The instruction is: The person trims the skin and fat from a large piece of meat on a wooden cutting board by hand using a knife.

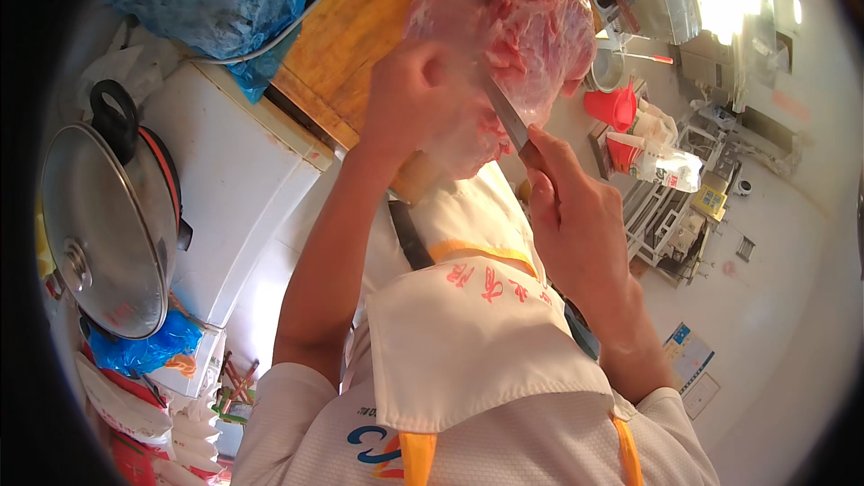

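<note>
A large piece of raw pink meat (540, 36) lies on a wooden cutting board (337, 22), its near end reaching toward my apron. My right hand (576, 216) is closed around the handle of a knife (508, 115). The blade points up and to the left, against the meat. At the meat's left side, my left hand (409, 94) is curled and grips its edge; a hazy smear blurs that area and hides most of the fingertips.
Left of the board stands a white cabinet (225, 180) with a lidded pan (112, 229) beside it. Blue plastic bags (225, 0) rest at the far left. A red container (612, 108), a metal strainer (607, 67) and a metal rack (661, 225) are on the right.
</note>
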`<state>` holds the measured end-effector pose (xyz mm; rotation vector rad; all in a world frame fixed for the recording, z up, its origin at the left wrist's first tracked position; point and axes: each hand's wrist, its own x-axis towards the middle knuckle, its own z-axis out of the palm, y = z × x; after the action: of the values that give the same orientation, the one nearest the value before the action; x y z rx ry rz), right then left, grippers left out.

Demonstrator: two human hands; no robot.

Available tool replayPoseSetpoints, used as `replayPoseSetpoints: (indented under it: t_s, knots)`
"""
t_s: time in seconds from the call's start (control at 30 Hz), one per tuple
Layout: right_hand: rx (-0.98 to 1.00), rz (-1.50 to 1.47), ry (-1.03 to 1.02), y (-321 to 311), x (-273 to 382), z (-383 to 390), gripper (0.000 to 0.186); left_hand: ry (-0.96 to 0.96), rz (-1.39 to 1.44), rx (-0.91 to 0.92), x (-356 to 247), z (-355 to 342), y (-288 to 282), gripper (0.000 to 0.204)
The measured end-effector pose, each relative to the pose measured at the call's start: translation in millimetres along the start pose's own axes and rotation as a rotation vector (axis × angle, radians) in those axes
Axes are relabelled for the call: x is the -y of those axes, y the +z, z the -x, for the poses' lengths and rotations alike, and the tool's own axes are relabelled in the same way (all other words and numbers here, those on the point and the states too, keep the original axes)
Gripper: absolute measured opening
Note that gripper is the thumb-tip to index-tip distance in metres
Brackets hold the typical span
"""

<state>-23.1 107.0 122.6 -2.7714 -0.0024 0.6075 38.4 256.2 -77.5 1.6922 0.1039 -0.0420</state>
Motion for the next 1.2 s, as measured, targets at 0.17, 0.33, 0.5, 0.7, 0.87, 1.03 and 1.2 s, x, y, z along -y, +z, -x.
replayPoseSetpoints:
  t_s: [0.17,0.33,0.5,0.7,0.87,1.03,1.2]
  knots:
    - [-0.037,0.034,-0.002,0.8,-7.3,3.4,0.042,0.055,-0.062,-0.002,11.5,-10.4,23.8,0.018]
    - [-0.047,0.004,-0.015,-4.7,-15.6,2.5,0.043,0.230,-0.077,0.020,21.9,-24.7,33.4,0.017]
    - [-0.027,-0.020,-0.019,-6.4,-19.0,4.6,0.043,0.318,-0.162,0.090,20.4,-32.4,30.1,0.013]
    - [0.024,-0.102,0.015,-8.6,-11.8,9.0,0.045,-0.051,-0.010,0.097,9.7,-20.0,17.4,0.008]
    - [0.030,-0.175,0.017,-8.6,-8.3,9.3,0.046,-0.137,0.155,0.105,13.4,-19.8,14.9,0.006]
    - [0.090,-0.134,0.061,-12.8,3.0,-3.6,0.042,-0.293,0.296,0.124,4.1,-15.3,11.7,0.004]
    - [0.024,-0.118,0.009,1.0,4.1,-1.2,0.042,-0.291,0.264,0.143,1.9,-13.3,7.7,0.004]
